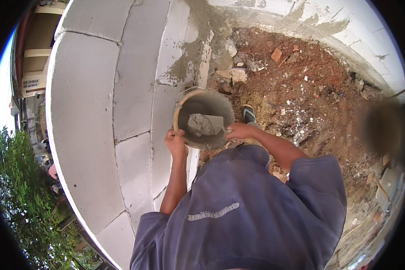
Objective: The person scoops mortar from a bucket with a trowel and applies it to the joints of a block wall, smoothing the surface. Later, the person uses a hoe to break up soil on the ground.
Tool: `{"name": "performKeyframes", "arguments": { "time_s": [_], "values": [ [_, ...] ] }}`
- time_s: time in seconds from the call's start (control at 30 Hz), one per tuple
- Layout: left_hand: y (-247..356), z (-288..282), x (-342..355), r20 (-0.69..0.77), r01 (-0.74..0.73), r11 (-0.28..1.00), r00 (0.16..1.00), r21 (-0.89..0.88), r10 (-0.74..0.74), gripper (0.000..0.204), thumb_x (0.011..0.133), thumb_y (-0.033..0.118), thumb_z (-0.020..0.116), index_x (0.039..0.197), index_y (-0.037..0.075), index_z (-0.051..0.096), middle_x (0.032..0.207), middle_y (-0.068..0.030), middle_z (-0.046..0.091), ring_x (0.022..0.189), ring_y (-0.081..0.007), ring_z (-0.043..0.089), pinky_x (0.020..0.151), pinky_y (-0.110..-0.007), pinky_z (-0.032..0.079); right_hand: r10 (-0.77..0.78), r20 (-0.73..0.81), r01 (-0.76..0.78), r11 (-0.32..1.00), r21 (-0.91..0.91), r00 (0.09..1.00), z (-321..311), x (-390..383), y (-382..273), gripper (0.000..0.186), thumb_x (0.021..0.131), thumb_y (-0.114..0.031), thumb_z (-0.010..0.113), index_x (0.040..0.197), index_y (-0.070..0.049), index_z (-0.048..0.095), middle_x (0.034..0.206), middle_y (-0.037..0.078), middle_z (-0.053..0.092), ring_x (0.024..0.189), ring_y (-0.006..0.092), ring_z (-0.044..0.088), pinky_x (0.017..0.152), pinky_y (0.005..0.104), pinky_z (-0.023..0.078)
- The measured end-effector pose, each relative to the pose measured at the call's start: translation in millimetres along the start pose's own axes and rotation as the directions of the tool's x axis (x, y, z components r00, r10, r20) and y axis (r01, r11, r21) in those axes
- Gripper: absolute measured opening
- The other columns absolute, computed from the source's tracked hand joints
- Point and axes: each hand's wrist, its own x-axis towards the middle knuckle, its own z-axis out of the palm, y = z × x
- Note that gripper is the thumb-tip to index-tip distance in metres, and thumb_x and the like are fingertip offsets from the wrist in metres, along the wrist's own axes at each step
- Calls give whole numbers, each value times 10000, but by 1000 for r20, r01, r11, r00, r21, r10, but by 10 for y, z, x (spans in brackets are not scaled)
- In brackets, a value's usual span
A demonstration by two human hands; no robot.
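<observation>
A round bucket (227,105), its rim and inside coated with grey mortar, is in front of me beside the block wall. My left hand (175,140) is closed on the near left part of its rim. My right hand (239,132) grips a trowel at the bucket's right side, its handle mostly hidden by the fingers. The flat trowel blade (217,122) reaches inside the bucket. A lump of wet mortar (200,124) lies on the blade's left part. The bucket's thin wire handle (191,88) rests up at the far rim.
A pale block wall (85,90) with mortar joints runs along my left. Ahead, wet mortar smears another low wall (328,24). Reddish rubble soil (297,90) with brick pieces covers the ground at right. My sandaled foot (248,113) stands beside the bucket.
</observation>
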Motion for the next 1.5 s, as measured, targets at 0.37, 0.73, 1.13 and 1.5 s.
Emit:
{"name": "performKeyframes", "arguments": {
  "time_s": [0.37,0.73,1.13,1.5],
  "values": [
    [-605,-137,-206,-272,467,873,866,141,-419,172,838,49,660,867,93,496,881,-42,530,792,-188,533,618,-413,486,150,-346,83,813,576,926,-248,-399,504,320,857,-258,650,998,28,617,722,93,628,566,172,597,513,304,500],
    [-1138,-940,-585,-294,570,822,782,-19,-549,179,891,50,643,967,85,484,1056,-108,560,1021,-279,572,843,-564,523,254,-815,322,943,89,-520,-1541,-55,1179,232,847,-152,673,1016,-7,610,724,74,645,591,184,589,550,334,475],
    [-1229,-1358,-867,-279,303,947,924,110,-264,184,787,-6,650,748,78,491,723,0,494,622,-124,460,625,-305,438,-106,-706,195,980,46,700,1376,751,-189,473,825,-318,675,1147,18,591,940,310,655,932,476,641,821,502,514],
    [-268,-672,-809,65,-137,973,990,188,127,585,819,-6,621,1379,-127,505,1085,-136,646,824,-126,574,756,-266,463,-261,-465,-180,682,-709,846,1387,329,298,380,861,-193,597,1147,57,586,1007,270,672,984,423,662,825,516,538]
  ]
}}
